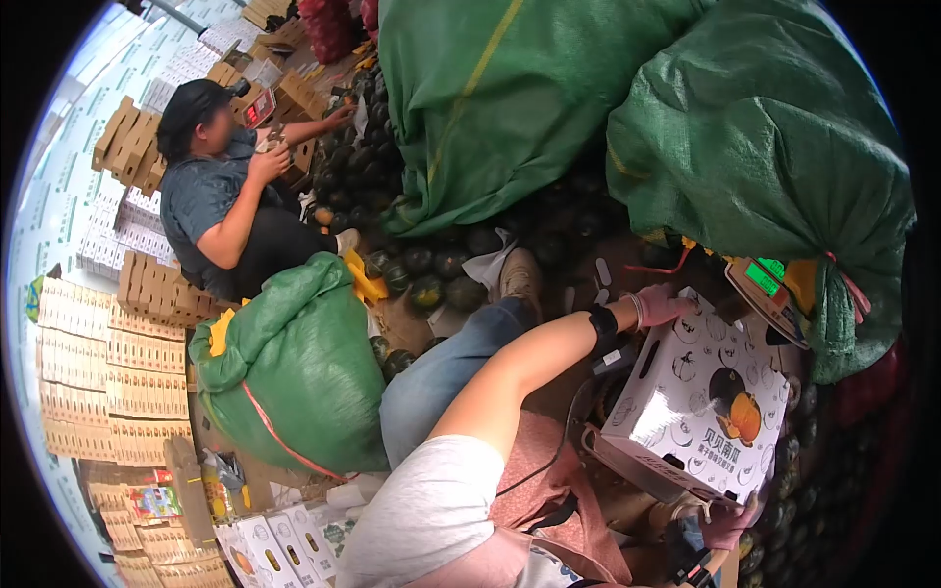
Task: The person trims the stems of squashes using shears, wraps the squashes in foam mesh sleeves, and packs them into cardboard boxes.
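Head view: underside of the white carton (655, 402) hidden; right forearm (723, 564) cut off below. Gloved left hand (664, 306) and right hand (727, 525) at opposite ends; grips cannot be told. Carton tilted near lit scale (764, 278); squash print (742, 416), dark lettering.

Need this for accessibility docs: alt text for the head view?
Wearer's left hand and right hand touch opposite ends of a white box with pumpkin print. Dark squashes and three green sacks surround the work; a co-worker is at upper left, near stacked cartons.
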{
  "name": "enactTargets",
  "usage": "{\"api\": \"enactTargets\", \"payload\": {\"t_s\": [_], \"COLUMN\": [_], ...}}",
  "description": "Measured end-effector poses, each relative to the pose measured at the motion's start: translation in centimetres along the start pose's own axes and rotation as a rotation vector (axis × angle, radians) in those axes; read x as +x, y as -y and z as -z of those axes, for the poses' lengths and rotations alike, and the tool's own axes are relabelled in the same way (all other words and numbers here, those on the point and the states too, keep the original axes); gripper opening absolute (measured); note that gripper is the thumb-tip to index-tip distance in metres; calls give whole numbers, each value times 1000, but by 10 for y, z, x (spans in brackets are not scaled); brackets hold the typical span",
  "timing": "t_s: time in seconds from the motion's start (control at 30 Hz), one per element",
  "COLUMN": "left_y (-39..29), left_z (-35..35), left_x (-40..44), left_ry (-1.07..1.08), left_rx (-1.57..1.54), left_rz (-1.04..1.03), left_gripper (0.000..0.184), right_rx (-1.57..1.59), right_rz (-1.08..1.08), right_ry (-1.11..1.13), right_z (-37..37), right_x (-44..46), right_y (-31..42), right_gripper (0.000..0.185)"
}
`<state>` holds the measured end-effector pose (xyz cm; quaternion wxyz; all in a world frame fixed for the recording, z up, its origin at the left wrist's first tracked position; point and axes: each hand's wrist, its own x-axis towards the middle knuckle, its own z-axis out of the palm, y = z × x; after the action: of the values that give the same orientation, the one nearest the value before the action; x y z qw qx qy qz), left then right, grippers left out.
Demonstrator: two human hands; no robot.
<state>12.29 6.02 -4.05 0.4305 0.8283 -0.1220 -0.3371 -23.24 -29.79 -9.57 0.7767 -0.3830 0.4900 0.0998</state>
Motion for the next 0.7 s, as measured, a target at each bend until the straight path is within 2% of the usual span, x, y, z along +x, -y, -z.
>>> {"api": "enactTargets", "payload": {"t_s": [0.07, 0.1, 0.2, 0.3, 0.43, 0.53, 0.57, 0.67, 0.7], "left_y": [4, 11, 42, 25, 20, 24, 23, 17, 16], "left_z": [6, 8, 6, 12, 18, 12, 12, 16, 18], "left_x": [6, 12, 49, 22, 20, 24, 23, 19, 18], "left_ry": [6, 10, 163, 268, 349, 362, 368, 377, 378], "left_rx": [91, 135, 257, 27, -53, -158, -158, -159, -160], "left_rz": [6, 12, -13, -93, 89, 159, 162, 163, 164], "left_gripper": [73, 76, 78, 59, 59, 61, 62, 66, 68], "right_rx": [-118, -41, 81, 269, 250, 183, 236, 251, 283], "right_rz": [-94, -208, -147, -113, 14, -60, -138, -226, -226], "right_ry": [-42, -72, -33, -63, -91, 53, 92, -115, 2], "right_z": [-10, -36, -66, -27, -18, -54, -42, -66, -59], "right_x": [-12, -33, -54, -24, -22, -55, -48, -64, -58], "right_y": [-4, 5, 4, -7, -17, -6, -7, -3, -6], "right_gripper": [61, 62, 61, 63, 66, 67, 67, 64, 67]}}
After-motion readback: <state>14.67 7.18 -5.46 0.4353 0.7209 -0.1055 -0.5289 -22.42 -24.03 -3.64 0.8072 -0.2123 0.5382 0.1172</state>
